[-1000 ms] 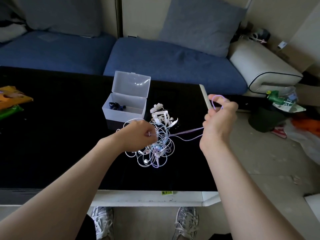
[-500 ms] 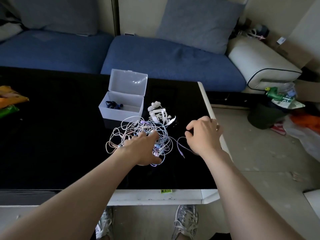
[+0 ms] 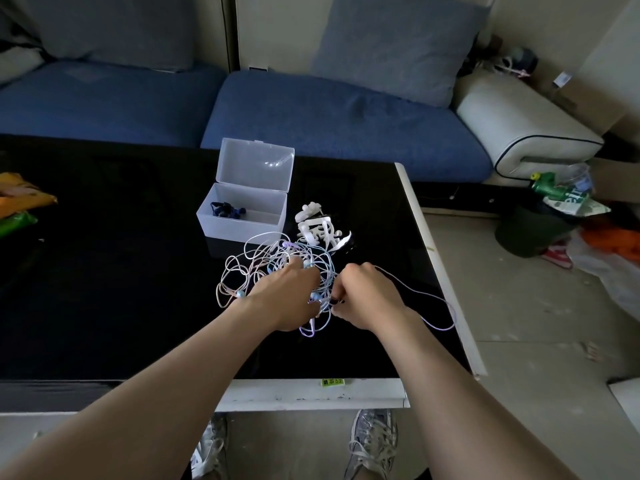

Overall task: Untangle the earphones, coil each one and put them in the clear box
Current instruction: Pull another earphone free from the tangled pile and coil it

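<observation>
A tangle of thin white, pale blue and purple earphones (image 3: 263, 258) lies on the black table (image 3: 104, 271), just in front of the clear box (image 3: 242, 226). The box's lid stands open, and a coiled dark blue earphone (image 3: 225, 209) lies inside. My left hand (image 3: 287, 296) lies palm down on the tangle with its fingers curled into the wires. My right hand (image 3: 367, 296) pinches a cord at the tangle's right edge. From that hand a loose purple cord (image 3: 433, 303) trails right toward the table edge.
A small heap of white earphone parts (image 3: 322, 230) lies right of the box. Orange and green packets (image 3: 20, 206) sit at the table's left edge. A blue sofa (image 3: 311, 116) runs behind the table. A dark bin (image 3: 526, 233) and litter stand on the floor at right.
My right hand, raised and pulling a purple cord taut a second ago, has come down to the table and moved left to the tangle. My left hand now lies palm down on the wires.
</observation>
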